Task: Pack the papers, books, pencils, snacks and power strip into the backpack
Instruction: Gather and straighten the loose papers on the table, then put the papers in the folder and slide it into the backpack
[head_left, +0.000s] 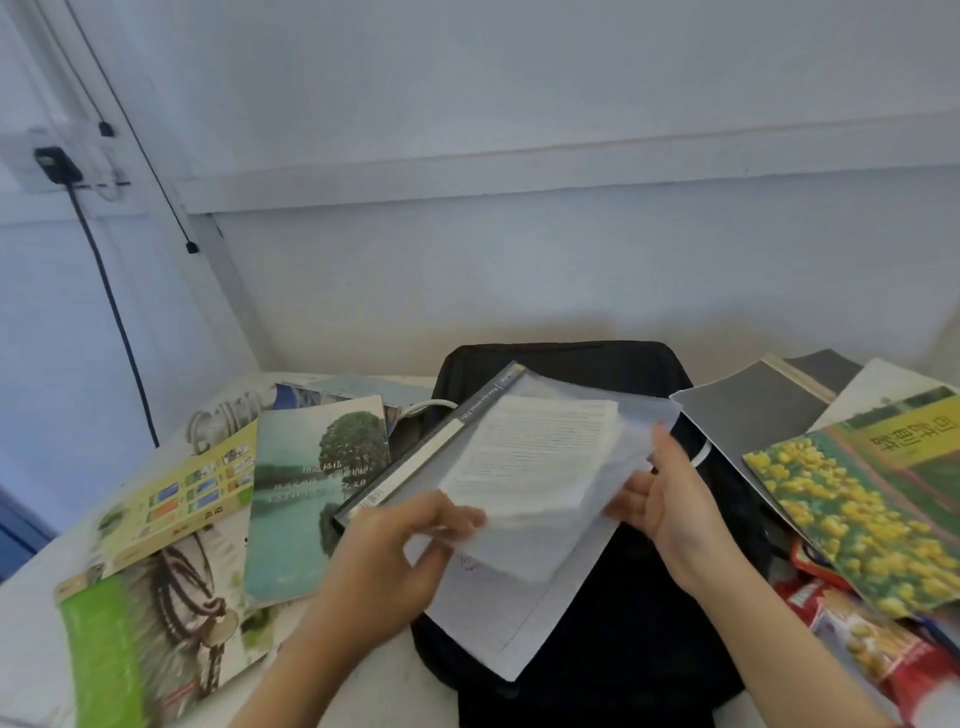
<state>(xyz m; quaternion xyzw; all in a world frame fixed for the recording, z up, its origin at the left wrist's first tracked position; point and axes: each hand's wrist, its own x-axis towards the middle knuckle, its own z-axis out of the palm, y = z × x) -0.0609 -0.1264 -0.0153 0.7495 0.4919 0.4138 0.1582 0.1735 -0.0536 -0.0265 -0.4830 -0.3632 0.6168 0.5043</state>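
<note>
Held sheaf of white printed papers (535, 467) in clear plastic folder (639, 415) betw. both hands, just above black fabric backpack (623, 623). Left hand (395, 551) pinched near edge; right hand (670, 499) gripped opp. edge. We judged it light, floppy, slippery; best held by stiff dark spine (415, 467).

The backpack (623, 613) lies mid on the table (26, 649) with the papers (535, 467) over it; books (311, 493) spread to its left, the power strip (223, 415) behind them; more books (857, 493) lie right, snacks (883, 644) before those
</note>
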